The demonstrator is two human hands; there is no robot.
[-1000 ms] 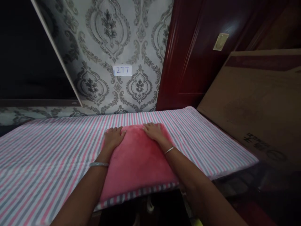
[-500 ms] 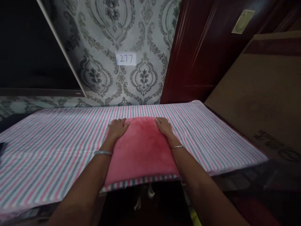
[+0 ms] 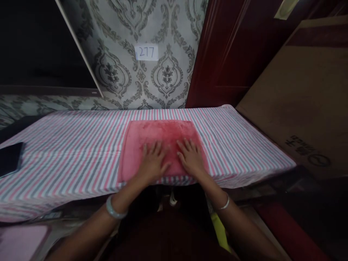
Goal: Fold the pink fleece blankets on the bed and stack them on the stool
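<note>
A folded pink plush cloth (image 3: pixel 160 136) lies flat on a table covered with a pink, grey and white striped sheet (image 3: pixel 81 152). My left hand (image 3: pixel 152 163) rests palm down on the cloth's near half, fingers stretched out and slightly spread. Beside it, my right hand (image 3: pixel 191 157) lies flat on the cloth too, fingers spread. Both hands sit close together near the cloth's front edge. Each wrist carries a bangle.
A dark phone (image 3: pixel 11 157) lies on the sheet at the far left. Patterned wallpaper with a paper label "277" (image 3: pixel 146 52) stands behind the table. A dark red door (image 3: pixel 231 54) and a large cardboard box (image 3: pixel 301 90) are on the right.
Both hands slid from the cloth's far corners back toward me and together, ending flat on its near half. The view pulled back, bringing the phone into sight.
</note>
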